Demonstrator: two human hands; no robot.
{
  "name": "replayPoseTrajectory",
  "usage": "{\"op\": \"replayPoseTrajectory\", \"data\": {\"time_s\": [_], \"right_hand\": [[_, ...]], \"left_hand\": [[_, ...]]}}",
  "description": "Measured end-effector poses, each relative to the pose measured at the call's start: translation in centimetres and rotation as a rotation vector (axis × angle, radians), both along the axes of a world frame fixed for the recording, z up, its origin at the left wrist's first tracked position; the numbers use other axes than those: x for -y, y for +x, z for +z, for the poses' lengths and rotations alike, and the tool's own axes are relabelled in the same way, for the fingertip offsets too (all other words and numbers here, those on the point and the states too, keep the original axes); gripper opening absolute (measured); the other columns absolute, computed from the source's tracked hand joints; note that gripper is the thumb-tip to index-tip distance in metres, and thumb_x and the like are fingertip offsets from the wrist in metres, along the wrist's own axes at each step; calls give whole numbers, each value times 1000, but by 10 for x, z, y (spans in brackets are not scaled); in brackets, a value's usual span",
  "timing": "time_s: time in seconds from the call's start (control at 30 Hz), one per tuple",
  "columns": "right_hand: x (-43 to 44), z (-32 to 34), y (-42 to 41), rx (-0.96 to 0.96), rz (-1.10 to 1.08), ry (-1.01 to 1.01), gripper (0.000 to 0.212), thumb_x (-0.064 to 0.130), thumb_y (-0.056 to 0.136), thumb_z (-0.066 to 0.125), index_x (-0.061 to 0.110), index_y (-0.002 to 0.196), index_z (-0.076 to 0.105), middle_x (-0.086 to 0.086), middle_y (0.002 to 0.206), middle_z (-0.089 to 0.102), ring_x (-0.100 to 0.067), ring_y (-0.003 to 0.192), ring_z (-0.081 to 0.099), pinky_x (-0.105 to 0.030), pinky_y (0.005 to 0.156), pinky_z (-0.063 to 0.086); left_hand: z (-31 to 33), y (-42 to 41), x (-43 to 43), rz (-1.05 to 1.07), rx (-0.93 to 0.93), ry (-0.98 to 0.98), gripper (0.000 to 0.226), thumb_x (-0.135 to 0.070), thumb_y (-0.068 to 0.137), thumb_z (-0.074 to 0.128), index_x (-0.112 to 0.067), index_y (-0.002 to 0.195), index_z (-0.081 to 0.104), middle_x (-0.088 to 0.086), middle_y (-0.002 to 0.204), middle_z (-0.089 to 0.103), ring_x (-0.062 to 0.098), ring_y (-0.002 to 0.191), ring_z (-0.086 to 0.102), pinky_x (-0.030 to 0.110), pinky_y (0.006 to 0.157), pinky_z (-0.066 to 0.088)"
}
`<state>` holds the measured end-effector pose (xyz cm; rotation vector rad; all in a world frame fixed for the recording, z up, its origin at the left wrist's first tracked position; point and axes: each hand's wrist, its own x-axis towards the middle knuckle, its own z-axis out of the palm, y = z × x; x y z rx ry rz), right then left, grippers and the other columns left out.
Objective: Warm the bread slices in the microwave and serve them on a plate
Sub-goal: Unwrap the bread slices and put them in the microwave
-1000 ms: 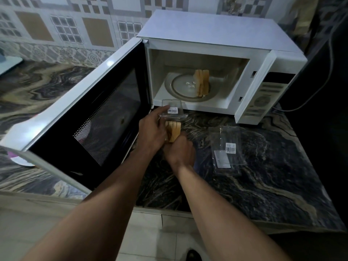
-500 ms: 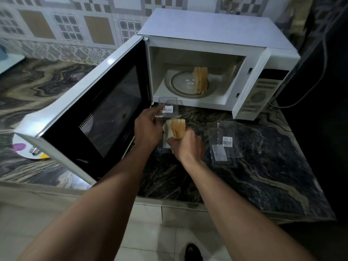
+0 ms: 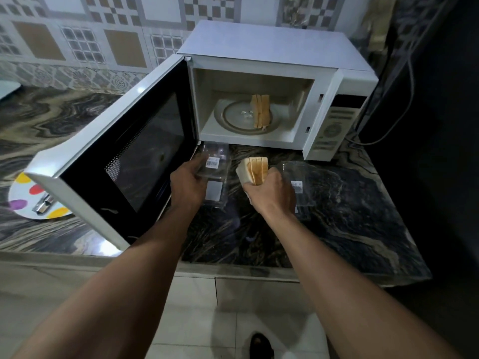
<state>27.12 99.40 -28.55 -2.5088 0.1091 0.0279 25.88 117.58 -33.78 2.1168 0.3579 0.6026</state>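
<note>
The countertop is polished stone, dark with pale wavy veins, backed by a wall of patterned square tiles. At its back stands a boxy white microwave, its dark-glazed door swung wide toward the left side of the countertop. Inside, a round glass turntable carries a second stack of slices standing on edge. The right hand is closed around the bread slices, holding them above the middle of the countertop, just in front of the open cavity. These slices are a small stack held together, soft and white on the outer face, with golden-brown crust edges showing on top. The left hand grips a clear plastic box, thin, glossy and hinged, with a barcode sticker on its lid; the box lies beside the lower corner of the door. A second clear box with its own sticker lies flat just right of the right hand. Near the countertop's left front edge, partly under the door, sits a round white plate with coloured spots.
</note>
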Motion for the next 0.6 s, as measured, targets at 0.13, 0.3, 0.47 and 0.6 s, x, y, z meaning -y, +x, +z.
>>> {"op": "replayPoseTrajectory", "data": {"time_s": [0.13,0.3,0.47,0.6], "right_hand": [[2,8,0,26,-15,-2,44,44,81,72,13,108,57,-7,105,64,-27,86,57,-31,66,36],[8,19,-3,40,-10,4,45,43,83,72,12,111,57,-7,107,64,-22,79,47,-30,65,33],[12,30,-1,74,16,2,43,41,84,72,11,111,57,-7,106,67,-25,81,54,-28,57,29],[15,40,7,95,17,-5,49,43,82,74,11,114,57,-11,112,68,-32,99,64,-32,66,37]], "left_hand": [[0,-16,4,12,-46,9,44,-1,85,71,-19,126,70,-6,111,70,4,100,64,-5,77,36],[-6,-33,8,12,-128,48,64,7,77,62,-26,131,65,3,113,74,16,103,68,15,86,47],[4,-30,34,10,0,289,54,-12,72,45,-10,121,70,10,119,68,29,111,62,39,101,49],[15,-16,69,17,34,393,45,-1,75,60,-13,117,71,5,119,67,27,112,59,39,98,49]]}}
